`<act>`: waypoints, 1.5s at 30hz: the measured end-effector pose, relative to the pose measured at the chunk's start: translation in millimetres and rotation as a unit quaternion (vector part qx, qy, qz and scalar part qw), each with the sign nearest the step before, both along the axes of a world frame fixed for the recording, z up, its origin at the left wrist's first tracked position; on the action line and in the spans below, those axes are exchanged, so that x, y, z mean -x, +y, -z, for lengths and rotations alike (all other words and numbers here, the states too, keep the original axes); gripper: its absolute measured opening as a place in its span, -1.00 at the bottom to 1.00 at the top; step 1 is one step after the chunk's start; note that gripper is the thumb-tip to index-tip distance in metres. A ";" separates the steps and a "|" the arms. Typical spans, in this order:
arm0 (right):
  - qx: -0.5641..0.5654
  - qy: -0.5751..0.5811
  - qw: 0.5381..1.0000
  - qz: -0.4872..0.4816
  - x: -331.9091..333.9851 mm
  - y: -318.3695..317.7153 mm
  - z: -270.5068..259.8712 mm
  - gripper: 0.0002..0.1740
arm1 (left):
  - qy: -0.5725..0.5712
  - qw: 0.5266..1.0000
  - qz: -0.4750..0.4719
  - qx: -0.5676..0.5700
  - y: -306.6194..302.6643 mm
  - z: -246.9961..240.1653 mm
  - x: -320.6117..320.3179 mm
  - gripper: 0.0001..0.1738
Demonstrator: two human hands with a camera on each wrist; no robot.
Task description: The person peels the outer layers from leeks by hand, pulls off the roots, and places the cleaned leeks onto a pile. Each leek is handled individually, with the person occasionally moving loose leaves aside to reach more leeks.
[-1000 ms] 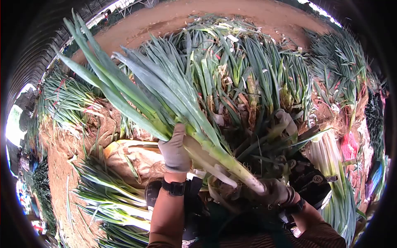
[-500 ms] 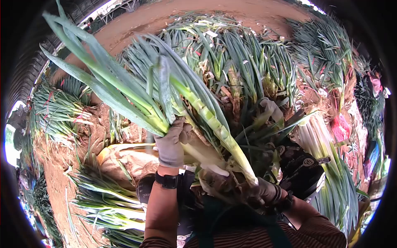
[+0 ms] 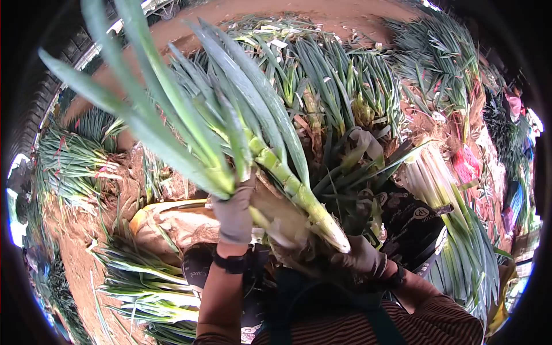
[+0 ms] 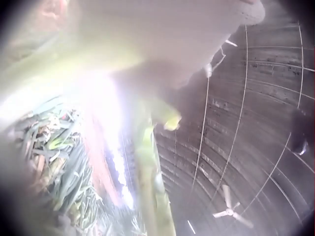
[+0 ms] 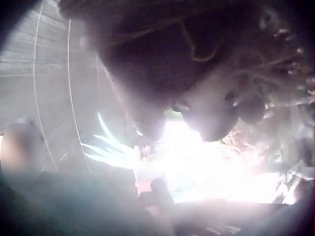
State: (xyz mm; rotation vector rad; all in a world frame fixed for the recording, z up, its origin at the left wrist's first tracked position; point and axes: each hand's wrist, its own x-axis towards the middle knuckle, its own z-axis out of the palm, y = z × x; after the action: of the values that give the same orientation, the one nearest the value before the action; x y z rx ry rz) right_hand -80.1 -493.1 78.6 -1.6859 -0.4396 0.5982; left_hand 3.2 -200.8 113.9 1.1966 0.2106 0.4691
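Note:
In the head view I hold a bunch of leeks (image 3: pixel 230 132) raised in front of me, green leaves fanning up and to the left, pale stalks pointing down to the right. My gloved left hand (image 3: pixel 234 214) grips the bunch around its middle where the leaves meet the stalks. My gloved right hand (image 3: pixel 359 257) grips the root end of the stalks. The left wrist view shows a blurred glove (image 4: pixel 162 39) and a leek stalk (image 4: pixel 150 167) close up. The right wrist view is overexposed and shows only dark blurred roots (image 5: pixel 206 64).
Piles of leeks (image 3: pixel 333 80) cover the ground ahead on reddish soil (image 3: pixel 75 230). A row of trimmed white stalks (image 3: pixel 431 184) lies at the right. More bundles (image 3: pixel 144 276) lie at the lower left beside a tan sack (image 3: pixel 167 221). A dark boot (image 3: pixel 411 227) shows near my right hand.
The leek bunch has swung upward and closer to the camera, its leaves rising toward the top left. Both hands kept their grip and shifted slightly left.

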 end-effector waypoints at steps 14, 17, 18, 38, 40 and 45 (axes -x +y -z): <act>-0.147 0.161 0.976 0.015 -76.7 62.9 -49.2 -0.51 | 0.136 0.969 0.204 -0.015 -36.2 -5.6 16.8 -0.91; -0.136 0.173 0.967 0.128 -54.7 68.6 -57.8 -0.64 | 0.155 0.964 0.210 -0.043 -32.6 -11.1 20.9 -0.93; -0.112 0.157 0.970 0.150 -51.4 66.0 -49.8 -0.68 | 0.151 0.968 0.195 -0.042 -31.4 -10.2 21.4 -0.93; 0.297 -0.326 0.895 0.062 -52.2 82.3 -76.5 -0.65 | 0.106 0.978 0.074 -0.166 -32.1 5.8 14.1 -0.74; 0.295 -0.309 0.902 0.069 -52.5 87.9 -67.3 -0.66 | 0.099 0.972 0.063 -0.204 -29.8 9.6 14.9 -0.72; 0.180 -0.204 0.955 0.120 -63.8 76.7 -57.4 -0.85 | 0.098 0.981 0.073 -0.148 -30.4 5.6 16.6 -0.77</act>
State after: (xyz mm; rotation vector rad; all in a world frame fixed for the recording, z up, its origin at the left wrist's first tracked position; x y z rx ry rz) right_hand -16.2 -416.4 136.1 -2.1867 -0.4244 0.1492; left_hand -13.4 -231.3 108.3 1.5405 0.2239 0.2579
